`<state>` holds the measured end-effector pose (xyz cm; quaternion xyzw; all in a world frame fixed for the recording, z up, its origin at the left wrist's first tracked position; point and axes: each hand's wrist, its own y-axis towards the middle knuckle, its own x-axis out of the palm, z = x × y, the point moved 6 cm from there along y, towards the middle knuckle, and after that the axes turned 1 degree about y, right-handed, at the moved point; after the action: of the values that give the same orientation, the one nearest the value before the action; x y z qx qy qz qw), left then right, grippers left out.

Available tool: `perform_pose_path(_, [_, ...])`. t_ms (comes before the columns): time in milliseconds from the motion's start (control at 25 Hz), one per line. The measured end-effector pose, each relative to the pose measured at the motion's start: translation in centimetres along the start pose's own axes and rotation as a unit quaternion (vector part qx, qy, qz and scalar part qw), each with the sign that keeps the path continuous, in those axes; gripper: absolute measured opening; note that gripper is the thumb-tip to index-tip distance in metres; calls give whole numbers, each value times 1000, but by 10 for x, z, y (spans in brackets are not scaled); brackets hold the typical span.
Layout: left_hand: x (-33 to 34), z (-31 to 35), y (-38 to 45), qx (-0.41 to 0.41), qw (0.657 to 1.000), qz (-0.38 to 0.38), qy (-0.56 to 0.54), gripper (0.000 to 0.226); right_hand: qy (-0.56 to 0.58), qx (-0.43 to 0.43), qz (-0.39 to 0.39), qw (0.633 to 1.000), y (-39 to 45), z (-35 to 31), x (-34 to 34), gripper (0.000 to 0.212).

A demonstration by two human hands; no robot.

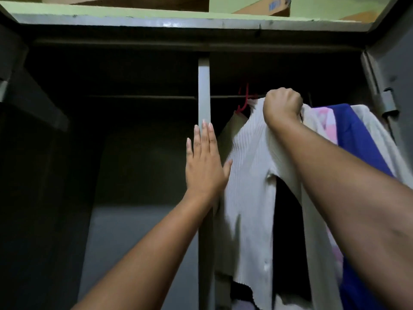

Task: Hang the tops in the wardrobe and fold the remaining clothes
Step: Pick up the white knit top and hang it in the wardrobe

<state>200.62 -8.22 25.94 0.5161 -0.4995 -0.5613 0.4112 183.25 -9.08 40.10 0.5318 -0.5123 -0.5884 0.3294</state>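
A white ribbed cardigan [250, 175] hangs in the right half of a dark wardrobe, just under the rail [225, 96]. My right hand [282, 106] is a fist gripping the cardigan's top up at the rail; the hanger under it is hidden. My left hand [204, 159] is flat with straight fingers against the grey centre post [203, 86], its thumb touching the cardigan's left edge. A red hanger [243, 101] carries a beige top [226, 135] just left of the cardigan.
Right of the cardigan hang a pink-and-white garment [327, 124], a blue one [355, 139] and a white one [377, 130]. The wardrobe's left half [111, 130] is dark. The open door's hinge edge [384, 97] is at far right. Cardboard boxes [263, 7] sit on top.
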Motion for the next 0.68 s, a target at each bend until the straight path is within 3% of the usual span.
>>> perform_pose_path(240, [3,-2,-5,7,998,41,-47,82,-13,-13,26,999,12,-25,26,20])
perform_pose_path(360, [2,-1,-5,14,997,45,-55,83,75,34,-10,997,5,-15,19,16])
perform_pose_path(560, [4,-2,-18,15,996,33,-77,85,304,109,-75,943,-34,19,-2,59])
perform_pose_path(680, [7,-2,-47,7,991,16,-130,86,292,87,-154,940,-97,28,-2,59])
